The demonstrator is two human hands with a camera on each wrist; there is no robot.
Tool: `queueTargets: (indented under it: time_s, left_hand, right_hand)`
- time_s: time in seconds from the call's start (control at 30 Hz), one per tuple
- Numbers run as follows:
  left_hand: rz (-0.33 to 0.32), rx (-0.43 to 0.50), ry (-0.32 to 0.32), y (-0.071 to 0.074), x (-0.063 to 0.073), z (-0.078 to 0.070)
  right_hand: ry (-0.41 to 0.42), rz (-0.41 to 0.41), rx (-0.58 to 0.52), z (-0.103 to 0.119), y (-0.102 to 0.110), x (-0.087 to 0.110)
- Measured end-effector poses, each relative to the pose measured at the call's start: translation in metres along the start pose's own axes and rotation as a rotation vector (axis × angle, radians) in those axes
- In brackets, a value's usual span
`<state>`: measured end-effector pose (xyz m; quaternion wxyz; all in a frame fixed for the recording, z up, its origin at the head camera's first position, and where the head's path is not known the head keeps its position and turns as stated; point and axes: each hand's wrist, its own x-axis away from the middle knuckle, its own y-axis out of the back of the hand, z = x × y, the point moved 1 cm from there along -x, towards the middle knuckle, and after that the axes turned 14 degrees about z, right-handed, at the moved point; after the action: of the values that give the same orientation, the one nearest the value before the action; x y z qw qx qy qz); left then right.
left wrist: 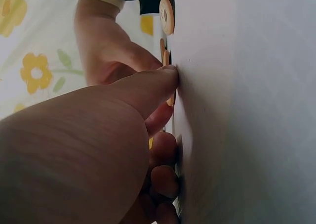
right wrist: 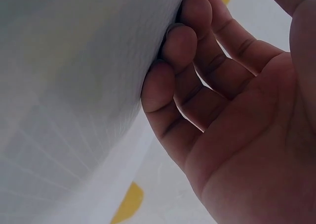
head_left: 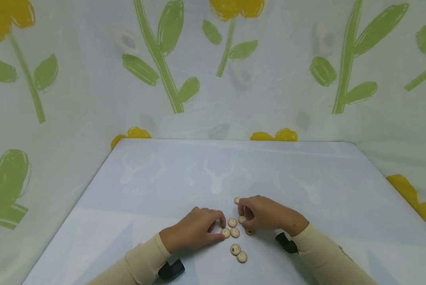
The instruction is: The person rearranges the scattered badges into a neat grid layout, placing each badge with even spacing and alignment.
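Several small round wooden buttons lie in a loose group on the white table. My left hand reaches in from the left and pinches one wooden button at its edges between thumb and forefinger. Two more buttons sit right beside it. From the other side, my right hand has thumb and forefinger at opposite edges of another button. Under that thumb, a dark-marked button is partly covered, and one more button shows by the knuckles. In the right wrist view the other fingertips rest on the table.
Nearer the person, a dark-marked button and a plain one touch. The white table carries faint printed shapes. A flower-patterned cloth hangs around it. Black wrist devices sit below both sleeves.
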<state>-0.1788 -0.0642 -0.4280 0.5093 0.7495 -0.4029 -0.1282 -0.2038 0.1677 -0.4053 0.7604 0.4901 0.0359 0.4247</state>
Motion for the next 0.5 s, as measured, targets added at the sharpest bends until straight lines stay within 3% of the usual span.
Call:
queueTargets:
  time_s: [0.5]
  left_hand:
    - [0.008, 0.003, 0.007, -0.0002, 0.0006, -0.0005]
  right_hand:
    - [-0.001, -0.03, -0.004, -0.004, 0.0017, 0.0019]
